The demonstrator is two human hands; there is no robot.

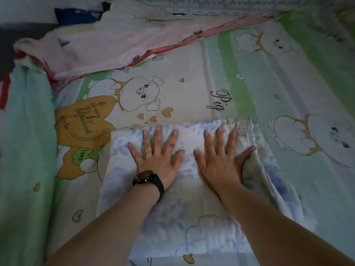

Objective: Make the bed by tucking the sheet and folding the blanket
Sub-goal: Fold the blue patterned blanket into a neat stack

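We press our left hand (156,157) and right hand (219,160), fingers spread flat, on the folded blanket (192,212) atop the sheet (192,89).

We look down on the bed (259,89), which is covered by a sheet (184,93) printed with cartoon pigs, hearts and green stripes. A white and blue blanket (192,217), folded into a thick oblong, lies flat on the sheet near us, about midway across. A pale pink cloth (99,48) with a red edge lies rumpled across the far left part of the bed. A plain green cloth (25,131) is bunched along the left side, just beside the pink one.
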